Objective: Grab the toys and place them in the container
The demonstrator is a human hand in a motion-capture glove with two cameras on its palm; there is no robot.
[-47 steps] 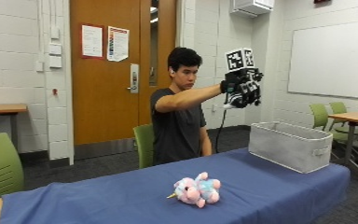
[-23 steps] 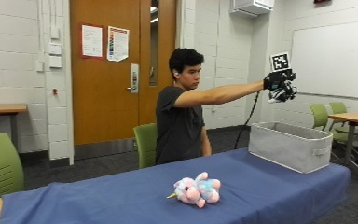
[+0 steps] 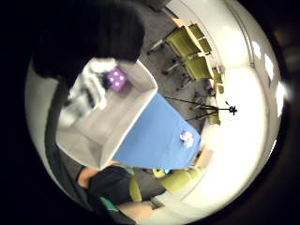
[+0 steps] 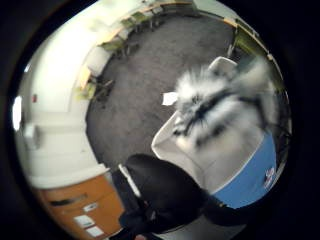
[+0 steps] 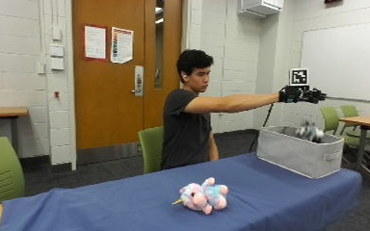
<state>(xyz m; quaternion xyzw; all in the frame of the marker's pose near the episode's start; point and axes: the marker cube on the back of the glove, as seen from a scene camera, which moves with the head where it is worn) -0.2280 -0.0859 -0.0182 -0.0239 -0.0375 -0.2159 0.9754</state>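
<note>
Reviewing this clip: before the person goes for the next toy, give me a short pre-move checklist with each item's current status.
1. Grey-and-white striped toy released from the gloved right hand: ok, it is apart from the hand, at the rim of the grey container.
2. Striped toy settled inside the container: cannot tell, it looks mid-drop.
3. Purple dice toy in the container: ok.
4. Hand free for the next pick: ok, it holds nothing in the outside view.
5. Pink-and-blue plush toy in the open on the blue table: ok.
6. All toys stowed: not ok, the plush remains out.
</note>
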